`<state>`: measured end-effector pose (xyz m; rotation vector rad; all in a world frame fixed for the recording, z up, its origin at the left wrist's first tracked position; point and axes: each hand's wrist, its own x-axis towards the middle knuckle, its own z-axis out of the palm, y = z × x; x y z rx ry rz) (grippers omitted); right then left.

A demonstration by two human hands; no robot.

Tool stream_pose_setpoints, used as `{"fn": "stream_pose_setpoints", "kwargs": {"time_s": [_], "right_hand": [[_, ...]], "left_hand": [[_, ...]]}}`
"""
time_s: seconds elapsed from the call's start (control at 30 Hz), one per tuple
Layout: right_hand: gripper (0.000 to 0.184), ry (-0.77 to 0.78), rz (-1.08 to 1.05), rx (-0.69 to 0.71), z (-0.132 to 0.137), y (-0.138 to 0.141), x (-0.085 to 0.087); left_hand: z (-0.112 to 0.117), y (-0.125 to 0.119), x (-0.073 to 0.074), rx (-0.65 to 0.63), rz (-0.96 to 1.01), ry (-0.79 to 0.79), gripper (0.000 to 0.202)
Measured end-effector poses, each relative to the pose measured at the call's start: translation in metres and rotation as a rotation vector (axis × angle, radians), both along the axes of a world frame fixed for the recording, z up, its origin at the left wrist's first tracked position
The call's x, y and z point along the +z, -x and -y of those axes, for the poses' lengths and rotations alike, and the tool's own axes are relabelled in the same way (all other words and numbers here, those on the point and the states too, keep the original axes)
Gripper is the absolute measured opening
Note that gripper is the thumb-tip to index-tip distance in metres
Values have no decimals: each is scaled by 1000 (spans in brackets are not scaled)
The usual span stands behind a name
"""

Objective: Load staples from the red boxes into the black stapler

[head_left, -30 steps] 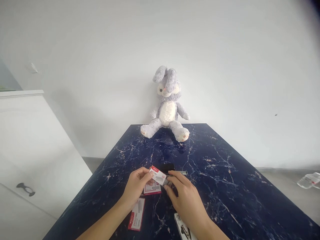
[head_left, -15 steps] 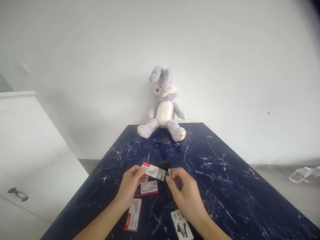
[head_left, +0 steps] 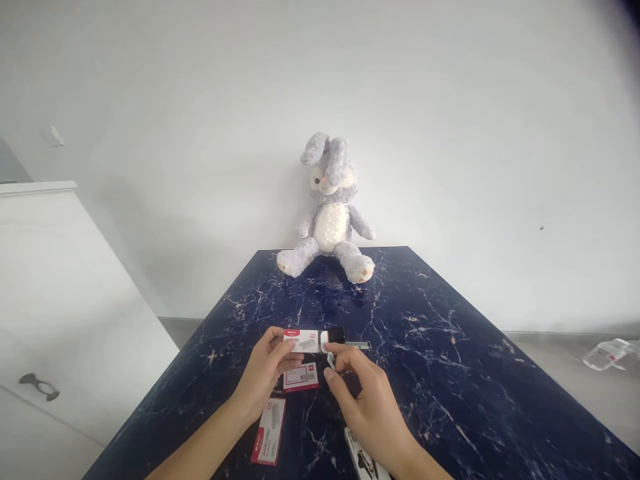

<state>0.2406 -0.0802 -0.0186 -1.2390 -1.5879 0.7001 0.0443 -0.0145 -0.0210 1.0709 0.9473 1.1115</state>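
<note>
Head view, and the box point(head_left: 303, 341) is now level: a second ago it sat tilted between the two hands, half a second ago the right fingers had drawn slightly clear of its end, and now they are back on it. Left hand point(head_left: 265, 373) pinches the box by its left end, thumb under, fingers over, holding it just above the table point(head_left: 450, 373) near the 6 o'clock edge. Right hand point(head_left: 367, 407) comes in from 4 o'clock, thumb and forefinger pressed together on a small white tab point(head_left: 331, 360) at the box's right end; flap or contents, I cannot tell. So the work has stayed at that open end, with the box steadied flat. Just behind the box, at its 1 o'clock, lies a black stapler point(head_left: 336, 333), partly hidden. Directly below the box a second box point(head_left: 301, 377) lies flat, a third box point(head_left: 269, 437) is at 7 o'clock from it, and a fourth box point(head_left: 364, 461) peeks out under the right wrist. Rabbit point(head_left: 330, 213) sits at the table's 12 o'clock, against the wall.
</note>
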Motion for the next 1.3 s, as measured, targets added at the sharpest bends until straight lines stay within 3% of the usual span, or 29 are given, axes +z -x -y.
{"fn": "stream_pose_setpoints", "kwargs": {"time_s": [0.13, 0.3, 0.5, 0.7, 0.97, 1.17, 1.3], "right_hand": [[15, -36, 9, -24, -1, -1, -1], [14, -90, 15, -50, -1, -4, 2], [14, -36, -34, 61, -5, -10, 6], [16, 83, -249, 247, -11, -18, 13], [20, 114, -458, 129, -10, -8, 0], [20, 162, -455, 196, -8, -4, -2], [20, 125, -364, 236, -5, -3, 6]], "left_hand": [[4, 1, 5, -81, -15, 20, 40], [7, 0, 7, -208, -141, -72, 36], [8, 0, 1, -190, -317, -281, 41], [10, -1, -2, -149, -406, -319, 50], [12, -1, 1, -234, -390, -307, 39], [11, -1, -1, -210, -416, -312, 35], [14, -4, 7, -240, -448, -328, 35]]}}
